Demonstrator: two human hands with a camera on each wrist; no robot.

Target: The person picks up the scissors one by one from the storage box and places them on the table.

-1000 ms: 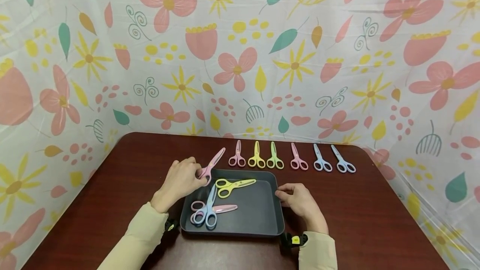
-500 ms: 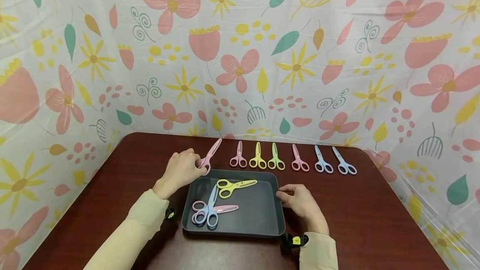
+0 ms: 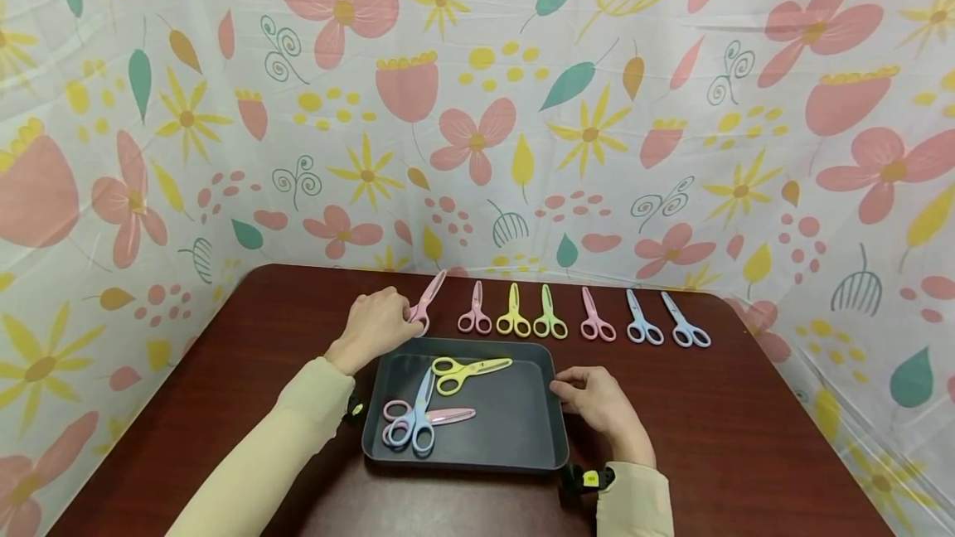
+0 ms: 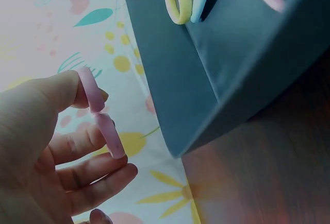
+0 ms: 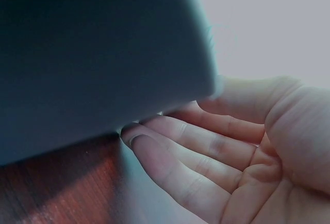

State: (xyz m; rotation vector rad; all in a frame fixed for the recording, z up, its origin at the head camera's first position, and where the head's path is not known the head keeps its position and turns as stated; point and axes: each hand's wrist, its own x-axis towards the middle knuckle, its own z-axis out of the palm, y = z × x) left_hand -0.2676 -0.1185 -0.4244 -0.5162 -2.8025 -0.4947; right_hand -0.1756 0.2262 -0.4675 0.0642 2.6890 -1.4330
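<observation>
My left hand (image 3: 376, 323) holds a pair of pink scissors (image 3: 429, 305) by the handles, just beyond the back left corner of the dark grey tray (image 3: 515, 425). In the left wrist view, thumb and fingers pinch the pink handle loops (image 4: 108, 131). At the tray's right side is my right hand (image 3: 597, 404), gripping the edge with the thumb at the rim and the fingers low against the outside, as the right wrist view shows. Inside the tray lie yellow scissors (image 3: 466, 367) and blue scissors (image 3: 424, 404), the blue ones crossing over another pink pair (image 3: 451, 415).
A row of several scissors runs along the table's far side, from a pink pair (image 3: 475, 317) through yellow (image 3: 513, 317) and green (image 3: 549, 320) to blue (image 3: 682, 326). Behind the brown table (image 3: 716, 437) hangs a flowered curtain (image 3: 477, 189).
My left hand has moved the pink scissors away from over the tray's back left corner, farther back and then slightly right, toward the row. The right hand and tray stay put.
</observation>
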